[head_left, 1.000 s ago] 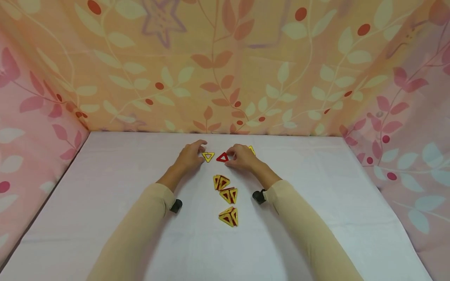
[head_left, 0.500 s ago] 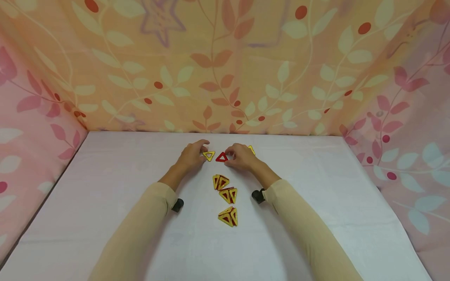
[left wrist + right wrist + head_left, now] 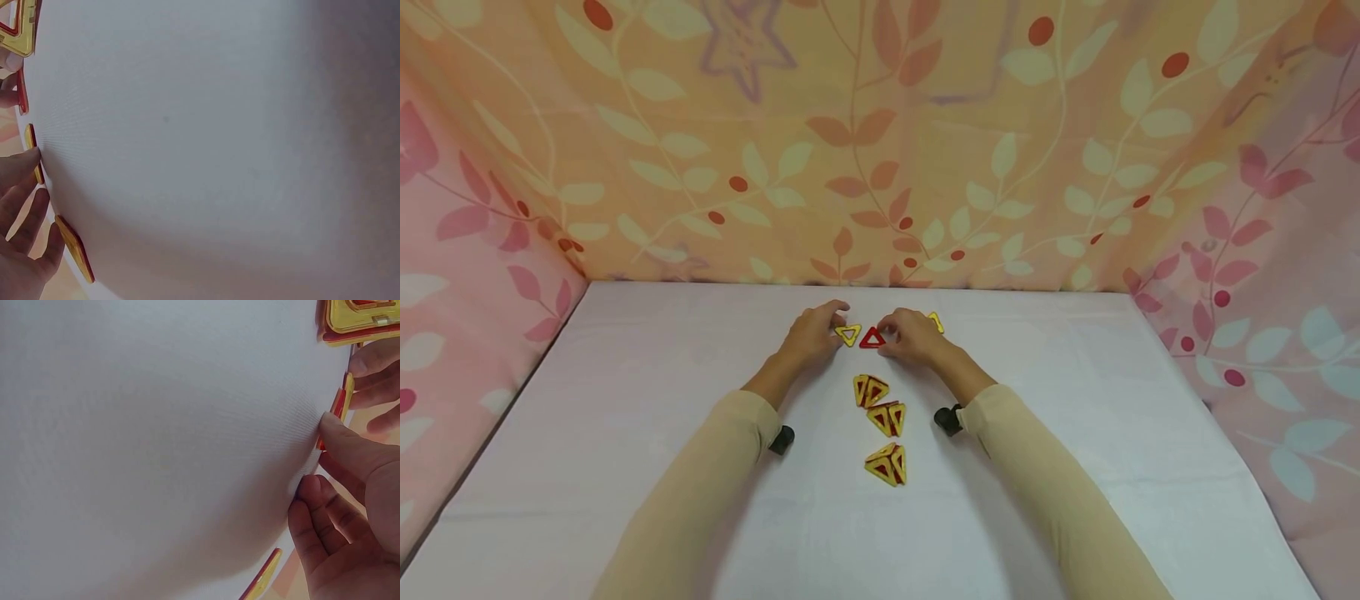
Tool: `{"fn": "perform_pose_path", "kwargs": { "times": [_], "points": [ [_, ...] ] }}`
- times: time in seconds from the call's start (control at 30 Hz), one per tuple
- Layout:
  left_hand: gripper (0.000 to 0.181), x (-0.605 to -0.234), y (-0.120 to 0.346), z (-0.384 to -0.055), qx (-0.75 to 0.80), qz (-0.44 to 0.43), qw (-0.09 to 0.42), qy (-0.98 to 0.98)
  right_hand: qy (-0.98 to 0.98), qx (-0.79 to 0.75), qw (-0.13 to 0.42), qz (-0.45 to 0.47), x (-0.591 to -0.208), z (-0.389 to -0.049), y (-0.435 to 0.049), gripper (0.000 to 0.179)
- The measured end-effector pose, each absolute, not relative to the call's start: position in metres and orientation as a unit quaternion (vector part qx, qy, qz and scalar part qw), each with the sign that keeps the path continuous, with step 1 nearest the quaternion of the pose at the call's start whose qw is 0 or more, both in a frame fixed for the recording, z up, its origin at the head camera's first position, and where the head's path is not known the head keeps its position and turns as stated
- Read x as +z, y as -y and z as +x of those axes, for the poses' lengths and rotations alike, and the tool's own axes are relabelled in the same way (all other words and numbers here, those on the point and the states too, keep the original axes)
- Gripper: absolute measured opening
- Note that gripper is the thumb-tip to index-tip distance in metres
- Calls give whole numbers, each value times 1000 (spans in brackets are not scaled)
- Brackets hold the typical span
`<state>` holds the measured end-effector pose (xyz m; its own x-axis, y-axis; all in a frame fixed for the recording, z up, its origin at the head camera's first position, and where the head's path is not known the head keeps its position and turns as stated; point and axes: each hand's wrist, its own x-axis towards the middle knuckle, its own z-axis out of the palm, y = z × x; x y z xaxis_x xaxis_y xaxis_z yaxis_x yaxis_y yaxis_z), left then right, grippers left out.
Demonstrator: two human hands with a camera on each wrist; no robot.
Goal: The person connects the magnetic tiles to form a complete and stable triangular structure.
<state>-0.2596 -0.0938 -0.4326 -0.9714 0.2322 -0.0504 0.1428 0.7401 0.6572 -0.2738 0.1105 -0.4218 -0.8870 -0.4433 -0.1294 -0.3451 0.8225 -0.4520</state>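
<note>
At the far part of the table in the head view, my left hand [image 3: 808, 337] pinches a yellow triangular magnetic tile [image 3: 848, 335], an open frame lying flat. In the left wrist view the thumb presses this tile's near edge, and another yellow tile [image 3: 75, 250] lies right by the other fingers. My right hand [image 3: 912, 336] pinches a red triangular magnetic tile [image 3: 872, 338] with thumb and index finger. A small gap separates the red and yellow tiles. Beyond the right hand shows a further yellow tile [image 3: 936, 322], partly hidden by it.
Nearer on the white cloth [image 3: 1037, 533], layered yellow and red triangle tiles lie in a column: an upper group [image 3: 871, 390], a middle group [image 3: 887, 418] and a lower group [image 3: 887, 464]. Floral fabric walls [image 3: 790, 167] stand around the table.
My left hand has slid slightly right with the yellow tile. The red tile has shifted a touch left in my right hand, narrowing the gap between them. The near groups stay put.
</note>
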Motion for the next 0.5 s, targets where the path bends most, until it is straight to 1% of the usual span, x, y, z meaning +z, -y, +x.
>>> {"fn": "perform_pose_path", "kwargs": {
  "times": [0.5],
  "points": [
    [53,-429,81,-256,344,116,63,-930,-945,-217,114,-215,-423,-275,-112,37]
  ]
}}
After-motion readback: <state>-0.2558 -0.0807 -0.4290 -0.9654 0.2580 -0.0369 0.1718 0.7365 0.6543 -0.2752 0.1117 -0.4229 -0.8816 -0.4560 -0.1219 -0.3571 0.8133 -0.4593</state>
